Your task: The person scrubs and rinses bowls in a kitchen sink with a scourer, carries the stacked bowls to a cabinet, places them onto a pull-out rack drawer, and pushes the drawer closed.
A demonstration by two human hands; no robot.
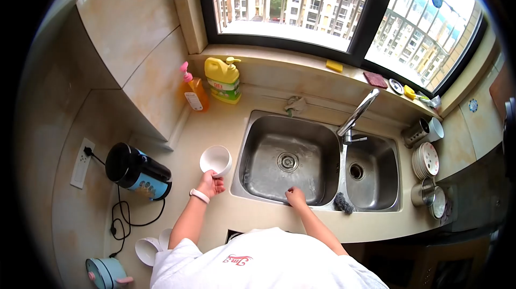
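A white bowl [216,160] is on the left of the sink, over the counter, and my left hand [211,184] holds its near rim, palm up. Over the near edge of the large steel sink basin [269,144] is my right hand [295,196], its fingers curled together; whether anything small is inside them cannot be made out. The basin has a round drain in its floor. The chrome faucet [357,111] stands between the large basin and the small basin [371,173]. A dark scrubber [343,203] lies on the near rim by the divider.
Orange pump bottle [196,95] and yellow jug [223,82] stand behind the counter's left part. A black-and-blue kettle [141,170] with a cord, white bowls [148,250] and a light-blue pot [105,274] are at left. Stacked dishes [425,160] and cups stand right of the sink.
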